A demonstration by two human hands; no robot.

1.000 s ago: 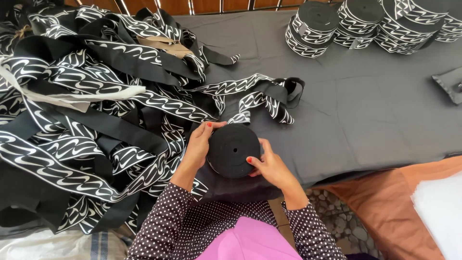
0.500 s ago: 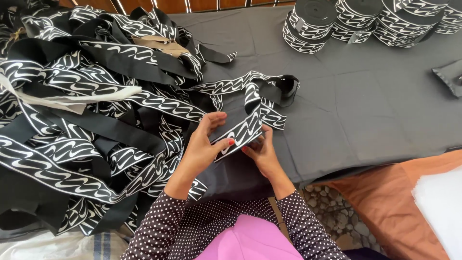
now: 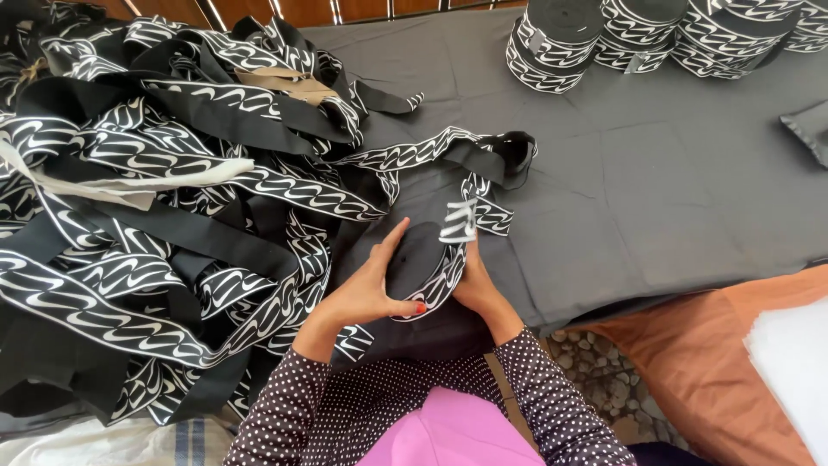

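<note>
Roll: a small flat coil of black band [image 3: 420,259] with a white wavy pattern on its outer edge, its plain black face turned up toward the camera.
Place: held just above the near edge of the counter [image 3: 673,198], which is covered in a dark grey cloth, right in front of the person.
Axis: the coil is tilted, its round face slanting up and to the left; the loose band [image 3: 470,216] leaves it at the upper right and runs away from the person toward the far side.
Left hand [image 3: 366,289]: cups the coil from the left, thumb pressed on the lower rim, fingers spread along the side and holding it.
Right hand [image 3: 474,280]: mostly hidden behind the coil, fingers closed against its right edge where the band feeds on.
Heap: a big tangled pile of the same band [image 3: 172,198] lies to the left, touching the loose end's loop.
Finished rolls: several wound stacks [image 3: 552,43] stand at the far right, well apart from the hands.
Labels: small pale tags on those stacks, too small to tell more.
</note>
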